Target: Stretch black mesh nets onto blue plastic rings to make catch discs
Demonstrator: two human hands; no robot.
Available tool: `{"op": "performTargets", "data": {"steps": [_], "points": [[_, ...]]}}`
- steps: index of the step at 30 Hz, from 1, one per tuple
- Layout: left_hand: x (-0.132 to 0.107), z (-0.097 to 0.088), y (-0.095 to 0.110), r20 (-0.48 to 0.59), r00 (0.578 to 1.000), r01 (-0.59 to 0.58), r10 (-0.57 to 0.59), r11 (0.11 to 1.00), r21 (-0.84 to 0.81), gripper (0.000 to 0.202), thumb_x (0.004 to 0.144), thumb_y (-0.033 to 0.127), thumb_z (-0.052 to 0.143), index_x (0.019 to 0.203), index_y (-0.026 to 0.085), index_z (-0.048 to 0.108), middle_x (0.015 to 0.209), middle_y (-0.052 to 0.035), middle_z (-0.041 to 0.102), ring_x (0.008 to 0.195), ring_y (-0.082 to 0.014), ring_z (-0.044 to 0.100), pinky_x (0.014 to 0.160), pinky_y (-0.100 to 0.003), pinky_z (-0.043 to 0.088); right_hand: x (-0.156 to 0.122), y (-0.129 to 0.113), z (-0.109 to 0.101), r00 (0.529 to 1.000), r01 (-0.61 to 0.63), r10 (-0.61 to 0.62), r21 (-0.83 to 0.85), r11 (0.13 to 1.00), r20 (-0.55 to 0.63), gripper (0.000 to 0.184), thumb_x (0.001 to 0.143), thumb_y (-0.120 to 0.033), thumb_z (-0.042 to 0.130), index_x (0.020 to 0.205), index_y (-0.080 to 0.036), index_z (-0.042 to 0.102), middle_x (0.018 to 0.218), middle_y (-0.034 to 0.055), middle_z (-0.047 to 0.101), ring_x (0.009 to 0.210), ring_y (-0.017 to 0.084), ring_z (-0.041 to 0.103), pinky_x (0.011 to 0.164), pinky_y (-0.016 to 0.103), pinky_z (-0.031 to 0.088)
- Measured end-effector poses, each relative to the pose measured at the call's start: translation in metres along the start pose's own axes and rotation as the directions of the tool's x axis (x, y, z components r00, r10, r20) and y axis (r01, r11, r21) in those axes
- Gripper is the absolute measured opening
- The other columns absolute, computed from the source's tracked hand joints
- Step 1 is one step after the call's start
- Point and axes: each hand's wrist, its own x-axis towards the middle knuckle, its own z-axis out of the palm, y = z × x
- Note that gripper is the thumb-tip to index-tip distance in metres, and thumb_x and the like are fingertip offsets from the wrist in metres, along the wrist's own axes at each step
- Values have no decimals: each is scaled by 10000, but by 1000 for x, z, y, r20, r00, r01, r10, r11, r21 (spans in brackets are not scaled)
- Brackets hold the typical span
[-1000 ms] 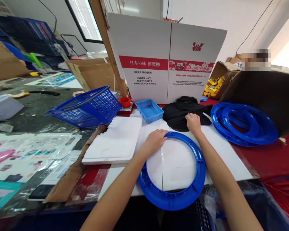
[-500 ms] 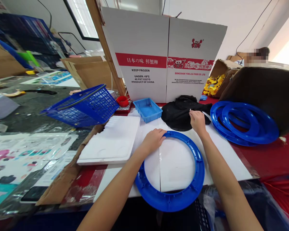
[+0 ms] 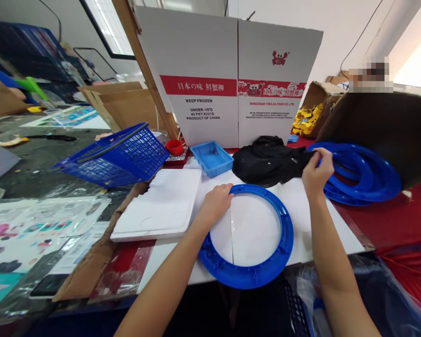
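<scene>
Currently, I log the station as follows.

Item 1, left hand: its grip is curled over the far-left rim of the blue plastic ring, pressing it flat.

Item 2, right hand: its grip is pinched shut on the right-hand edge of the black cloth, close beside the stack of blue rings.

Item 3, blue plastic ring: a wide flat hoop with small studs and holes spaced round its face. It lies on the white sheet at the near edge of the counter, its near arc overhanging slightly.

Item 4, black cloth: dark, soft and bunched in a heap just behind the ring, apart from it.

Step in hand, by my reading: one ring is steadied while the cloth is taken up by its edge. Any further move with the cloth calls for a firm pinch and a lift clear of the stack, with the left hand keeping the ring from sliding.

Surroundings: small blue tray, white foam board, blue basket, upright printed carton.
</scene>
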Motion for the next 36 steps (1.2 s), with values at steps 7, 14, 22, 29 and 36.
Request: {"op": "performTargets", "data": {"steps": [7, 14, 22, 29, 36], "points": [[-7, -23, 7, -1, 999, 41, -41, 997, -71, 628, 1028, 411, 660, 1593, 190, 499, 1518, -230, 623, 1395, -424, 605, 1156, -562, 475, 6, -26, -33, 778, -523, 181, 461, 717, 602, 287, 981, -535, 650, 1031, -254, 674, 741, 1, 604, 613, 201, 588, 600, 335, 501], [-15, -32, 80, 116, 911, 24, 396, 229, -973, 932, 947, 717, 702, 1697, 336, 301, 1640, -187, 506, 1358, -340, 667, 1179, -547, 509, -23, -67, -8, 605, -528, 20, 382, 758, 796, 257, 994, -474, 640, 1050, -235, 716, 701, -21, 618, 595, 156, 516, 559, 270, 356], [2, -5, 69, 125, 987, 152, -97, 374, -915, 582, 877, 381, 846, 1370, 224, 579, 1198, -93, 677, 899, -183, 703, 837, -383, 628, -44, -74, 11, 556, -311, -52, 265, 913, 830, 203, 975, -361, 593, 958, -224, 742, 651, -29, 650, 607, 152, 555, 619, 281, 401], [-31, -23, 93, 20, 970, -126, 241, 575, -808, 434, 855, 553, 860, 1084, 223, 696, 1040, -58, 709, 873, -203, 669, 744, -316, 570, -46, -100, 6, 234, -895, 204, 129, 428, 951, 269, 844, -448, 747, 961, -209, 707, 589, -57, 570, 399, 122, 517, 359, 246, 369], [-11, -17, 68, 166, 980, 152, 112, 125, -980, 301, 899, 433, 766, 839, 183, 608, 853, -5, 628, 819, -157, 637, 776, -293, 569, -31, -93, -7, 139, -898, 44, 108, 427, 989, 419, 824, -540, 865, 999, -193, 708, 559, -63, 572, 314, 101, 456, 278, 234, 322]]}}
